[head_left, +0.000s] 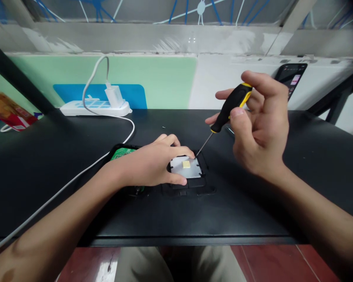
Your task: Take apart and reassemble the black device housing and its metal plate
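Screwdriver (228, 109): black and yellow handle up and to the right, thin shaft slanting down-left, tip at the far right corner of the metal plate (186, 167).
Right hand (260, 125): fingers and thumb pinched round the handle, held above the desk.
Left hand (153, 164): flat on the black device (194, 187), forefinger and thumb spread either side of the plate, pressing down, gripping nothing.
Device: mid-desk, near the front edge of the black desk (61, 156); green circuit board (122, 152) peeking out behind the left hand.
Plate: silvery, small yellow square at its centre.
Far left edge: white power strip (95, 107) with charger plugged in, white cable (76, 178) trailing to the front left corner.
Far right edge: phone (291, 78) leaning on the wall.
Left corner: orange packet (8, 111).
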{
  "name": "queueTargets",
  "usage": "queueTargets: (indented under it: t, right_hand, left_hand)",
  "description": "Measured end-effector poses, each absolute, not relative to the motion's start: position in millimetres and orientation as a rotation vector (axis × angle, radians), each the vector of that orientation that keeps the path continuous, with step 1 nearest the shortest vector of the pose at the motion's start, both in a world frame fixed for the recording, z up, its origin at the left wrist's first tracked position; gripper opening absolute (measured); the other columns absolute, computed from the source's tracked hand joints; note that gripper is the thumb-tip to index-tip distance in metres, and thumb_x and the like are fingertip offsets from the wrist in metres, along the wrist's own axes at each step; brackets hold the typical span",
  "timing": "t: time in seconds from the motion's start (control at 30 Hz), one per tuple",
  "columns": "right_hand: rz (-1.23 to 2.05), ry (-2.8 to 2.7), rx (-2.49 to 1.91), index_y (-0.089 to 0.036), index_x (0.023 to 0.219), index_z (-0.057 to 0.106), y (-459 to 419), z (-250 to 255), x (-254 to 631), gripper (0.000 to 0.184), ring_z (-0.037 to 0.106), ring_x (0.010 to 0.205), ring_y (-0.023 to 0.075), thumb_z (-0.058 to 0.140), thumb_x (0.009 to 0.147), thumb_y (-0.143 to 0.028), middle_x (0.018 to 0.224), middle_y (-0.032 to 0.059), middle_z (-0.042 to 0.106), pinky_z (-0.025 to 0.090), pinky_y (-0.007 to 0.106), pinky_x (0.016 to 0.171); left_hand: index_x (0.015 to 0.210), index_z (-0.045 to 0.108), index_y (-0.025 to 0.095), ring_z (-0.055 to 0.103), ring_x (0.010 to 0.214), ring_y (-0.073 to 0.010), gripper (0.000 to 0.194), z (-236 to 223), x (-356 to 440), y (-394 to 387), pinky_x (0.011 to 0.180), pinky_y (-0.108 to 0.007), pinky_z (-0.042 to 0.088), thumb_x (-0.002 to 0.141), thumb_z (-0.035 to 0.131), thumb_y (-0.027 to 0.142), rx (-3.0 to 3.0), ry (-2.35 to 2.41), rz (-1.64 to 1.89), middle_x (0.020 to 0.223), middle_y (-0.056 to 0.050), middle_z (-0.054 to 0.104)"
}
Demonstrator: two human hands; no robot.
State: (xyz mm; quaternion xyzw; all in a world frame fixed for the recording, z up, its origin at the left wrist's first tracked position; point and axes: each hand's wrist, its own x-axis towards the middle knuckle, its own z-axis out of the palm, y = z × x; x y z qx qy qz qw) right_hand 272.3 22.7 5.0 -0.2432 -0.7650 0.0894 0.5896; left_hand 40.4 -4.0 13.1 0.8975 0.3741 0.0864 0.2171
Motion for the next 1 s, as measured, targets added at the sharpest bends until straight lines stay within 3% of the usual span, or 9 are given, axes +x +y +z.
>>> queueTargets:
  t: [0.17,0.33,0.47,0.53,0.67,0.83,0.93,1.0]
  right_hand:
    - [0.275,-1.783,-0.505,-0.043,0.146,0.044,21.2,3.9,268.0,0.047,0.057,0.132,0.0232,0.05,0.101,-0.032,0.156,0.0016,0.039,0.07,0.034,0.081]
    - [0.288,-1.84,-0.503,-0.04,0.147,0.043,19.9,8.0,261.3,0.046,0.063,0.124,0.0215,0.047,0.102,-0.03,0.154,0.0022,0.044,0.07,0.034,0.082]
    - [0.229,-1.789,-0.612,-0.037,0.141,0.049,25.7,8.4,257.0,0.044,0.072,0.093,0.0147,0.059,0.098,-0.038,0.137,0.0045,0.056,0.069,0.032,0.08]
    - [0.192,-1.747,-0.643,-0.036,0.137,0.052,30.9,6.9,255.1,0.046,0.069,0.085,0.0133,0.065,0.093,-0.039,0.131,0.0056,0.058,0.068,0.031,0.076]
    - [0.093,-1.73,-0.635,-0.036,0.133,0.052,36.0,4.5,251.3,0.048,0.065,0.096,0.0176,0.07,0.089,-0.038,0.125,0.0058,0.057,0.067,0.033,0.073]
    - [0.081,-1.708,-0.639,-0.033,0.13,0.056,22.4,8.7,247.4,0.03,0.067,0.088,0.0165,0.051,0.101,-0.036,0.126,0.0055,0.06,0.066,0.041,0.081]
    - [0.188,-1.701,-0.647,-0.033,0.131,0.056,14.8,11.4,245.2,0.032,0.07,0.089,0.016,0.038,0.105,-0.031,0.128,0.0043,0.063,0.066,0.042,0.085]
    - [0.211,-1.701,-0.628,-0.033,0.133,0.054,15.1,11.3,243.9,0.032,0.071,0.095,0.0164,0.04,0.105,-0.03,0.126,0.0036,0.064,0.067,0.041,0.086]
  left_hand:
    - [0.128,0.062,0.035,0.049,0.119,-0.0264,0.051,13.0,41.0,-3.4,0.098,-0.036,0.044,0.082,0.083,0.037,2.499,1.036,0.241,0.124,-0.004,0.054]
    - [0.129,0.06,0.031,0.049,0.119,-0.0276,0.052,12.8,41.5,-1.8,0.097,-0.037,0.045,0.083,0.082,0.04,2.526,1.047,0.222,0.127,-0.005,0.054]
    - [0.133,0.054,0.024,0.049,0.12,-0.0285,0.059,13.9,40.7,-1.7,0.099,-0.038,0.044,0.084,0.08,0.043,2.55,1.052,0.209,0.127,-0.008,0.055]
    - [0.137,0.051,0.021,0.049,0.122,-0.0285,0.066,15.8,39.9,-2.6,0.099,-0.037,0.045,0.083,0.079,0.048,2.544,1.05,0.18,0.128,-0.009,0.055]
    - [0.148,0.041,0.02,0.043,0.13,-0.0314,0.098,19.4,37.0,-4.6,0.105,-0.039,0.042,0.069,0.087,0.057,2.516,1.026,0.072,0.136,-0.01,0.05]
    - [0.152,0.033,0.02,0.038,0.135,-0.0346,0.114,20.4,32.8,-4.4,0.11,-0.041,0.038,0.061,0.091,0.058,2.538,1.005,-0.001,0.142,-0.011,0.046]
    - [0.153,0.031,0.023,0.039,0.135,-0.0339,0.114,21.1,31.4,-3.9,0.11,-0.04,0.039,0.061,0.093,0.052,2.544,0.997,-0.018,0.143,-0.011,0.045]
    - [0.153,0.03,0.023,0.039,0.135,-0.0336,0.114,21.5,31.3,-3.6,0.11,-0.04,0.038,0.061,0.093,0.05,2.546,0.996,-0.024,0.143,-0.011,0.045]
